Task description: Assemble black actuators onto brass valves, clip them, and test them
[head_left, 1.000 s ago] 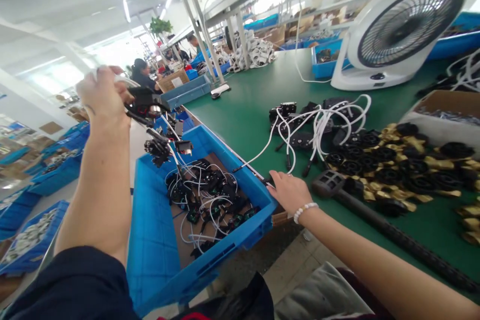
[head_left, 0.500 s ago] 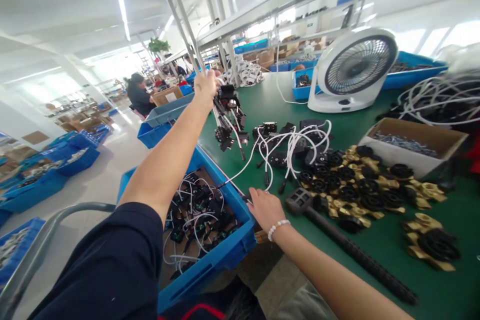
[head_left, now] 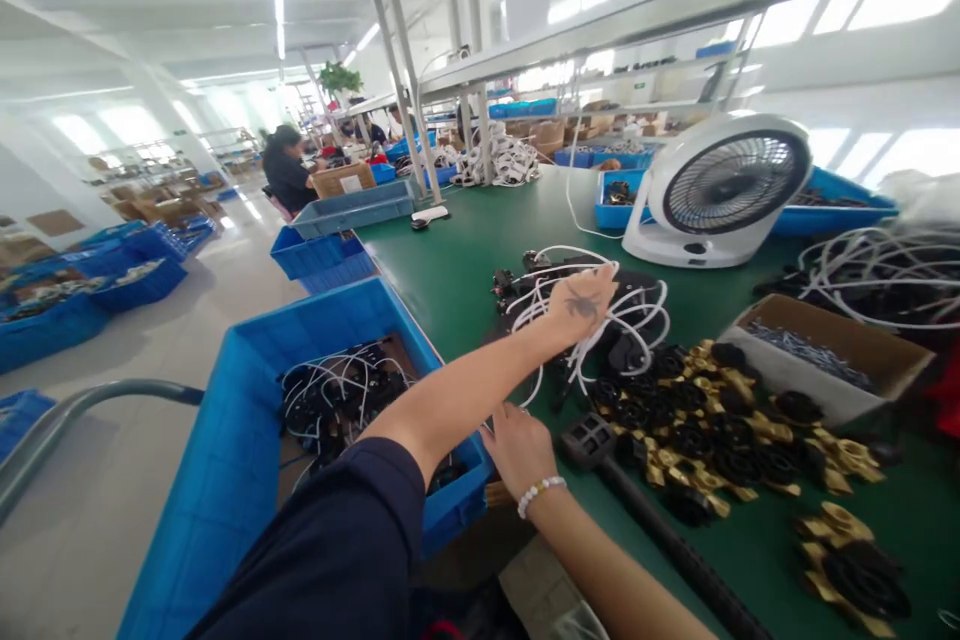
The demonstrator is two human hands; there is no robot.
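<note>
My left hand (head_left: 581, 302) reaches across the green table (head_left: 480, 250) and lies on a heap of black parts with white cables (head_left: 637, 305), its fingers curled down into the cables. My right hand (head_left: 517, 445), with a bead bracelet at the wrist, rests with its fingers flat at the table's near edge. It sits beside the corner of a blue crate (head_left: 247, 400). More black wired parts (head_left: 337, 395) lie in that crate. A black tool with a long handle (head_left: 600, 445) lies just right of my right hand.
Black and gold parts (head_left: 705, 410) are piled right of the cables. Behind them stand a cardboard box of small metal pieces (head_left: 825, 360) and a white fan (head_left: 720, 190). Blue bins (head_left: 322, 250) line the aisle on the left. Another person (head_left: 289, 175) works farther back.
My left hand has carried a bundle of wired parts from above the blue crate rightwards and lowered it onto the cable heap on the table. My right hand has stayed at the table edge.
</note>
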